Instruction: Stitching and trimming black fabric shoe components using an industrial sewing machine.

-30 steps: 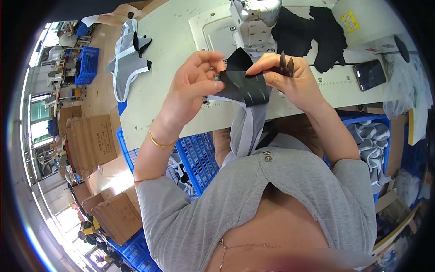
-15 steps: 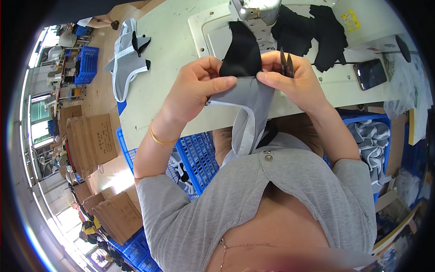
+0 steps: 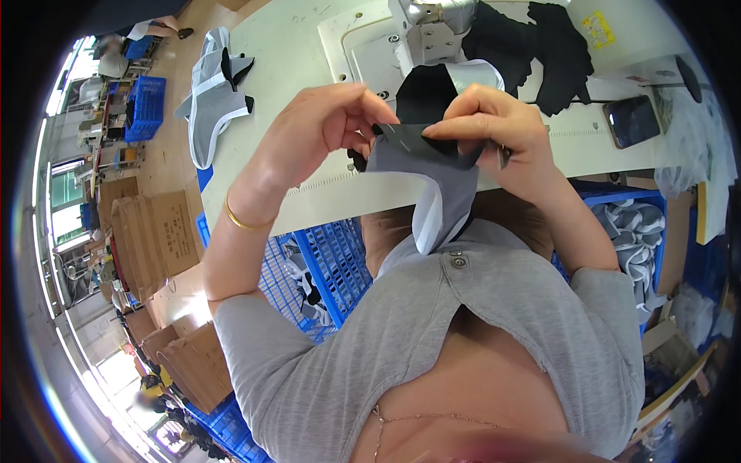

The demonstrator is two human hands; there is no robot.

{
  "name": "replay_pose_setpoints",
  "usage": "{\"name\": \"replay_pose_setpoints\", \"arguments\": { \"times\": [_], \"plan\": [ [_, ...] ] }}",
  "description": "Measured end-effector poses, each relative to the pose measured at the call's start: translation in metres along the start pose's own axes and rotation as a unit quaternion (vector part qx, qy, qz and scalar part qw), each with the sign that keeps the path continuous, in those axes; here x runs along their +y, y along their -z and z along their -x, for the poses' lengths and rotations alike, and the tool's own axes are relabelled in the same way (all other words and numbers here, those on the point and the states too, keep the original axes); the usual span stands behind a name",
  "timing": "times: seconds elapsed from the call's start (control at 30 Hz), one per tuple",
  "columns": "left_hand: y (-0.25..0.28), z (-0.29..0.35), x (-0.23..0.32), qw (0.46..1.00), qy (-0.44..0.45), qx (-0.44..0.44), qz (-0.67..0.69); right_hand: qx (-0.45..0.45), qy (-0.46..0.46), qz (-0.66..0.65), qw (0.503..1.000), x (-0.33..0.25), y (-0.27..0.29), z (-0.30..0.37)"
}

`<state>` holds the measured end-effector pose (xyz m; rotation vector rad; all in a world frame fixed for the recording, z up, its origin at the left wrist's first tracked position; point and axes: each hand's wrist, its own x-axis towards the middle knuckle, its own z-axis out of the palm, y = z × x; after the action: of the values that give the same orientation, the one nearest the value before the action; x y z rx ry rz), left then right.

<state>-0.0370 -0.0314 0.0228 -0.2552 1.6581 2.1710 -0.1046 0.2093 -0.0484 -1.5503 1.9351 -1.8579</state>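
A grey fabric piece (image 3: 451, 185) with white edging hangs in front of me over the table's near edge. Black cloth (image 3: 424, 89) joined to it stands up behind, beside the sewing machine. My right hand (image 3: 505, 139) pinches the upper edge of the piece between thumb and fingers. Tucked in that same hand is a pair of thread snips (image 3: 504, 157), mostly hidden by the palm. At the left corner of the piece, my left hand (image 3: 328, 123) has its fingers curled round the edge, partly behind the cloth.
The sewing machine (image 3: 440, 38) stands at the table's far side. Black cut pieces (image 3: 556, 62) and a phone (image 3: 631, 123) lie right. Another grey piece (image 3: 208, 116) lies left. Below are a blue basket (image 3: 332, 266) and a blue crate of pieces (image 3: 662, 231).
The cloth has been turned, its top edge folding over and a pale-edged part showing behind my right hand. My left hand has shifted left; the snips' blades no longer point up.
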Motion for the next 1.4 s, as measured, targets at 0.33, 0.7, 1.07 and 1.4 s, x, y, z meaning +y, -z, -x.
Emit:
{"name": "replay_pose_setpoints", "arguments": {
  "times": [0.33,0.7,1.07,1.4],
  "plan": [
    [-0.007,-0.015,0.023,0.935,0.083,-0.127,-0.322,0.004,0.115,0.147,0.982,-0.008,-0.005,-0.001],
    [-0.037,0.004,0.023,0.828,-0.085,-0.023,-0.553,-0.067,-0.003,0.121,0.990,-0.013,0.004,-0.017],
    [-0.033,0.000,0.022,0.787,-0.165,-0.015,-0.594,-0.089,-0.013,0.139,0.986,-0.010,0.007,-0.022],
    [0.003,-0.019,0.016,0.897,-0.178,0.028,-0.404,0.027,-0.130,0.043,0.990,-0.021,0.006,-0.015]
  ]
}}
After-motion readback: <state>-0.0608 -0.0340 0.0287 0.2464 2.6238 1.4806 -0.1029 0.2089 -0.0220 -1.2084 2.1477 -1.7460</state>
